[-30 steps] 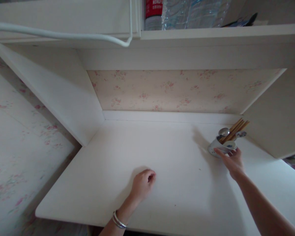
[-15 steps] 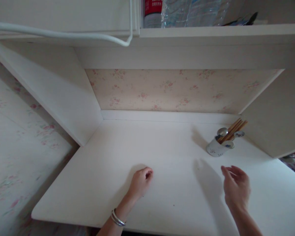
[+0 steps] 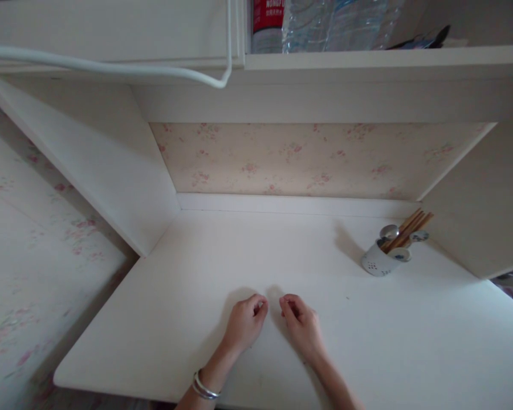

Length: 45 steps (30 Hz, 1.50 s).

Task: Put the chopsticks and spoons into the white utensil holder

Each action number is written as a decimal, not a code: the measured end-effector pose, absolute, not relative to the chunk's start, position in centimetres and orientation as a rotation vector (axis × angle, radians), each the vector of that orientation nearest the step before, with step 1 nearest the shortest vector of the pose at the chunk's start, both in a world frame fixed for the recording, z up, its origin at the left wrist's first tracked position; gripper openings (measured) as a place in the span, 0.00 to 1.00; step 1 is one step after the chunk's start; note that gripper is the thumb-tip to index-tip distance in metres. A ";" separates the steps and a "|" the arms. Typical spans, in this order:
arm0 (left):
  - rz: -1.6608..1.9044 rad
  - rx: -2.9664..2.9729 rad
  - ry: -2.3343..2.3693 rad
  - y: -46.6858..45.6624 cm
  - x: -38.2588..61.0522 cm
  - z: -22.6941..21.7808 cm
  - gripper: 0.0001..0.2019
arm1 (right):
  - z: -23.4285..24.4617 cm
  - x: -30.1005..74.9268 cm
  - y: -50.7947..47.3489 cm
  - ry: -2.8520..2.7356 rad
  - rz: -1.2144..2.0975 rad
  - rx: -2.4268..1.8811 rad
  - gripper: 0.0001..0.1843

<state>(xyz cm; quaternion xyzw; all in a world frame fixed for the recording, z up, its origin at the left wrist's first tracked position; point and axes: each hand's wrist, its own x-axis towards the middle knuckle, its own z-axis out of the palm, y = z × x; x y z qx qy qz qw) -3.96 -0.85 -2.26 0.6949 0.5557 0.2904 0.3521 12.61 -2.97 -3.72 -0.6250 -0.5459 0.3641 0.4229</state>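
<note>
My left hand (image 3: 244, 323) rests near the front middle of the white tabletop (image 3: 162, 319), fingers curled in with a small gap inside and nothing showing in them. Just right of it, a short space apart, my right hand (image 3: 304, 329) is curled the same way, also with nothing visible in its fingers. Farther back on the right stands a white utensil holder (image 3: 375, 263) with punched holes. Wooden chopsticks (image 3: 407, 229) and several spoons (image 3: 389, 231) lean out of it. Neither hand touches the holder.
Overhead, a shelf (image 3: 350, 59) holds clear plastic bottles (image 3: 312, 25) and one with a red label (image 3: 268, 14). A white rail (image 3: 111, 69) hangs at upper left. Side panels (image 3: 106, 165) bound the tabletop, and floral wallpaper (image 3: 282, 159) covers the back.
My right hand has moved left from in front of the utensil holder to beside my left hand, its fingers now more curled. My left hand has stayed almost in place.
</note>
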 end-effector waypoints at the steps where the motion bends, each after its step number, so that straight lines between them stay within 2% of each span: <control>1: 0.752 1.802 1.435 -0.9 -4.0 -2.2 0.14 | -3.7 12.6 -3.0 -1.416 0.897 -1.576 0.21; 16: 0.720 1.816 1.402 -1.0 -4.2 -1.9 0.14 | -2.8 12.5 -3.5 -1.791 0.715 -1.620 0.14; 45: 0.710 1.828 1.393 -1.1 -4.2 -1.8 0.14 | -2.9 12.3 -3.6 -1.761 0.776 -1.583 0.14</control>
